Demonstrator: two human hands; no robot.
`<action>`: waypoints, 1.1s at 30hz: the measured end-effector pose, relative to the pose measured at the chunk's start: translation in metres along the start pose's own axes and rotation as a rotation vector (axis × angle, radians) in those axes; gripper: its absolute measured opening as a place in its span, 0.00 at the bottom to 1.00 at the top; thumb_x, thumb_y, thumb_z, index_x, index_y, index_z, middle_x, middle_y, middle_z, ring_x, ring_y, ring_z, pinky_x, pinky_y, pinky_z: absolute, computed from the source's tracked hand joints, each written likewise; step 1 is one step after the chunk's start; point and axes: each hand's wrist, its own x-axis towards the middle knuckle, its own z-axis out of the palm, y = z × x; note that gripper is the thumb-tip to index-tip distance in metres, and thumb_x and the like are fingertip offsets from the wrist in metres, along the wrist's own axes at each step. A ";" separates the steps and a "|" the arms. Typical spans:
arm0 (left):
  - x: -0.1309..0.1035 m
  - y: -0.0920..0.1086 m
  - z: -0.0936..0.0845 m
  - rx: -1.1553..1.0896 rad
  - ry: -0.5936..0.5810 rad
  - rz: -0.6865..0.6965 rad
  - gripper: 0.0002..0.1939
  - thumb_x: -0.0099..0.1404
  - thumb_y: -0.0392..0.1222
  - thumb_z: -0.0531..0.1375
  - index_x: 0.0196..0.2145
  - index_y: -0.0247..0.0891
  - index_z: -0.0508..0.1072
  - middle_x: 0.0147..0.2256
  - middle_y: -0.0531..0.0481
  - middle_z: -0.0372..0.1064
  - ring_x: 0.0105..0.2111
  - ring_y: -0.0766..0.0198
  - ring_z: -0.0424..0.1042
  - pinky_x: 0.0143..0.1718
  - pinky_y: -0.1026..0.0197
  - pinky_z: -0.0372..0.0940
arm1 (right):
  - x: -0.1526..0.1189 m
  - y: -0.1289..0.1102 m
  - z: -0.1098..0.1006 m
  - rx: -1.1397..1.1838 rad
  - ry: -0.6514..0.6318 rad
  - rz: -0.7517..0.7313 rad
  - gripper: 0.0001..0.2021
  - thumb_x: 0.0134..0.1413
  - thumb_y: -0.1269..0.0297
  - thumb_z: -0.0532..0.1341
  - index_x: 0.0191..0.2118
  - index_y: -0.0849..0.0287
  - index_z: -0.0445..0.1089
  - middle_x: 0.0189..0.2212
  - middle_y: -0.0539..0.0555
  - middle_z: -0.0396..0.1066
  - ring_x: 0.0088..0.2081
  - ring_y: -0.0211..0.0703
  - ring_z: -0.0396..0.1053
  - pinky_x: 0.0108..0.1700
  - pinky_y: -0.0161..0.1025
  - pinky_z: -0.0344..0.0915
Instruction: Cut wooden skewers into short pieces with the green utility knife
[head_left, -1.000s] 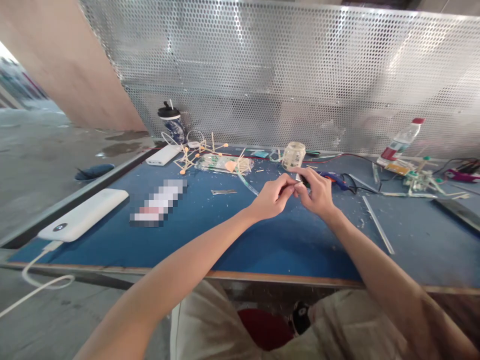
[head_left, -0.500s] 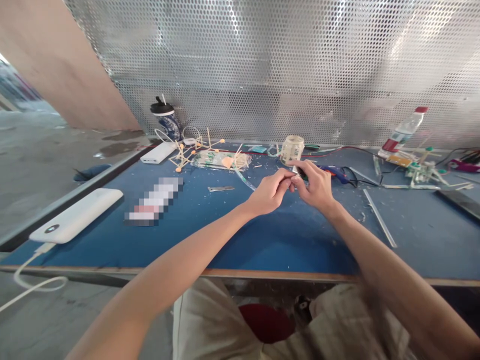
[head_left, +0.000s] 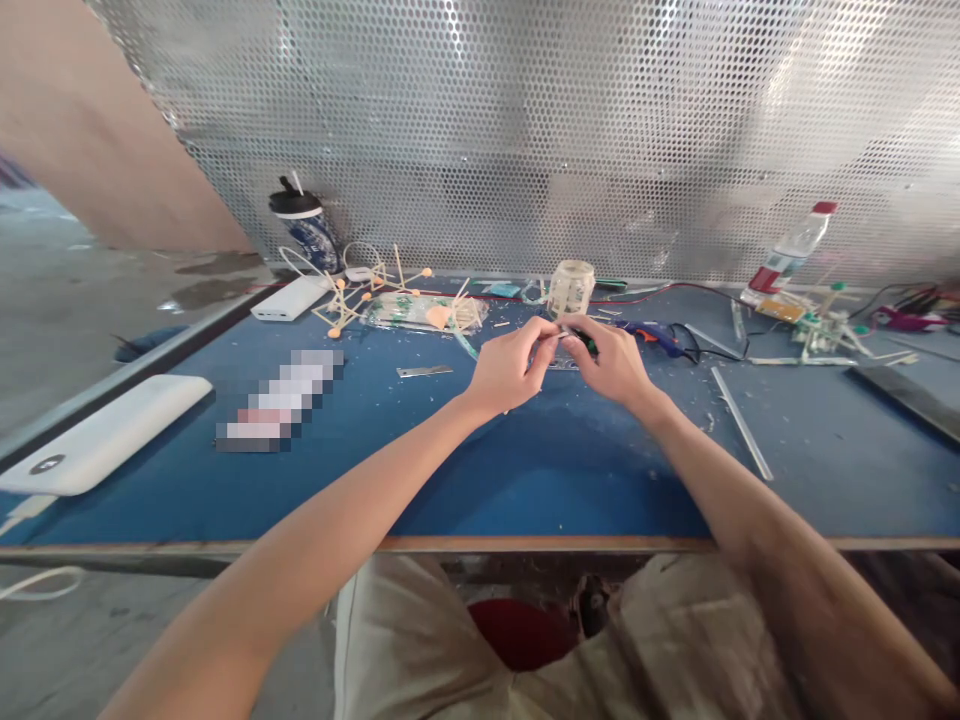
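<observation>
Head view: the perforated metal screen [head_left: 480,130] backs the blue table [head_left: 615,480], and the wide bare stretch before the person looks like the best place to work over, as a dropped scrap would show up there. With the meeting fingertips as the centre of the dial, the stick-and-ball frame [head_left: 367,296] stands at 10 o'clock, well apart, so the elbows seem to have room. The 2 hands meet in the middle: the left hand [head_left: 506,372] pinches with thumb and curled forefinger, and the right hand [head_left: 616,365] closes in from 3 o'clock with its thumb and forefinger bent to the same spot. The blue-handled tool [head_left: 651,338] lies just beyond the right hand; its cable is best given a clear berth. The jar [head_left: 571,290] stands upright at 12 o'clock, near enough that a sudden outward push might knock it. The loose metal strip [head_left: 424,371] lies flat at 9 o'clock; if its edge is sharp, the left wrist should not sweep over it. Smallest is the pale piece [head_left: 564,333] between the fingertips, mostly hidden. Light, even pressure from 2 sides, wrists low and steady, would probably suit it best.
</observation>
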 end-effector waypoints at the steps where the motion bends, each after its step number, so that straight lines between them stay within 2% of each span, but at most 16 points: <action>1: 0.001 -0.002 -0.001 0.046 0.023 -0.006 0.11 0.77 0.47 0.51 0.44 0.41 0.70 0.31 0.54 0.74 0.29 0.68 0.71 0.31 0.63 0.60 | 0.000 0.003 0.001 0.003 -0.024 0.025 0.21 0.69 0.45 0.51 0.55 0.50 0.70 0.35 0.51 0.79 0.34 0.47 0.75 0.35 0.40 0.65; 4: 0.004 -0.006 -0.005 0.161 0.074 -0.001 0.13 0.77 0.49 0.51 0.41 0.42 0.72 0.29 0.54 0.72 0.29 0.66 0.68 0.31 0.61 0.57 | 0.000 0.014 0.008 0.010 -0.049 0.099 0.24 0.68 0.42 0.52 0.58 0.51 0.67 0.30 0.51 0.76 0.30 0.48 0.73 0.33 0.41 0.63; 8: 0.005 -0.010 -0.006 0.261 0.061 0.082 0.15 0.76 0.50 0.52 0.36 0.42 0.72 0.26 0.54 0.69 0.32 0.62 0.66 0.38 0.57 0.59 | -0.001 0.029 0.017 0.040 0.010 0.154 0.25 0.67 0.41 0.52 0.60 0.52 0.62 0.40 0.57 0.77 0.37 0.53 0.75 0.38 0.45 0.68; 11: 0.005 -0.010 -0.004 0.322 0.043 0.163 0.15 0.75 0.51 0.53 0.35 0.42 0.72 0.29 0.53 0.73 0.36 0.60 0.66 0.44 0.53 0.58 | 0.000 0.037 0.021 0.069 0.092 0.175 0.25 0.69 0.44 0.50 0.63 0.53 0.57 0.45 0.60 0.76 0.41 0.54 0.75 0.41 0.49 0.70; 15: 0.004 -0.012 -0.001 0.375 0.037 0.208 0.15 0.74 0.52 0.54 0.32 0.42 0.70 0.29 0.54 0.74 0.35 0.60 0.64 0.43 0.53 0.55 | 0.003 0.042 0.022 0.104 0.226 0.186 0.21 0.71 0.50 0.47 0.61 0.54 0.58 0.51 0.62 0.74 0.49 0.54 0.73 0.51 0.54 0.69; 17: 0.004 -0.015 0.000 0.391 0.029 0.210 0.18 0.73 0.53 0.55 0.29 0.41 0.68 0.28 0.54 0.73 0.34 0.60 0.63 0.42 0.53 0.55 | 0.005 0.043 0.022 0.114 0.293 0.188 0.22 0.70 0.51 0.48 0.61 0.56 0.59 0.55 0.64 0.71 0.55 0.54 0.70 0.57 0.55 0.66; 19: 0.004 -0.018 0.000 0.406 0.024 0.205 0.19 0.72 0.54 0.56 0.27 0.41 0.67 0.26 0.54 0.72 0.34 0.60 0.63 0.42 0.52 0.55 | 0.006 0.044 0.020 0.122 0.339 0.193 0.23 0.69 0.50 0.50 0.62 0.58 0.58 0.56 0.66 0.70 0.57 0.55 0.69 0.59 0.57 0.64; 23: 0.005 -0.023 -0.001 0.435 0.026 0.187 0.18 0.71 0.53 0.55 0.26 0.41 0.67 0.27 0.52 0.72 0.35 0.59 0.63 0.43 0.51 0.54 | 0.006 0.041 0.015 0.145 0.316 0.177 0.22 0.65 0.48 0.55 0.57 0.57 0.64 0.47 0.61 0.74 0.48 0.54 0.72 0.54 0.55 0.67; 25: 0.005 -0.024 0.000 0.444 0.034 0.172 0.18 0.70 0.51 0.55 0.26 0.41 0.67 0.27 0.52 0.72 0.34 0.59 0.63 0.43 0.50 0.54 | 0.005 0.039 0.013 0.155 0.270 0.173 0.19 0.63 0.47 0.58 0.51 0.55 0.68 0.39 0.56 0.76 0.40 0.49 0.72 0.47 0.49 0.69; 28: 0.004 -0.023 0.003 0.453 0.061 0.129 0.17 0.71 0.50 0.54 0.26 0.40 0.67 0.26 0.52 0.71 0.35 0.58 0.64 0.44 0.50 0.52 | 0.003 0.037 0.011 0.163 0.198 0.186 0.20 0.60 0.45 0.62 0.48 0.54 0.70 0.30 0.50 0.74 0.30 0.43 0.67 0.37 0.41 0.66; 30: 0.004 -0.023 0.004 0.456 0.080 0.096 0.17 0.71 0.49 0.54 0.26 0.40 0.67 0.26 0.52 0.71 0.37 0.57 0.65 0.45 0.50 0.52 | 0.002 0.036 0.010 0.159 0.155 0.189 0.21 0.58 0.44 0.64 0.48 0.54 0.71 0.29 0.48 0.73 0.28 0.41 0.66 0.35 0.40 0.63; 33: 0.004 -0.023 0.004 0.455 0.083 0.066 0.16 0.71 0.48 0.54 0.27 0.40 0.68 0.26 0.52 0.71 0.37 0.57 0.65 0.45 0.50 0.52 | 0.003 0.038 0.011 0.135 0.107 0.188 0.21 0.57 0.44 0.64 0.49 0.54 0.73 0.31 0.50 0.75 0.31 0.43 0.68 0.36 0.40 0.62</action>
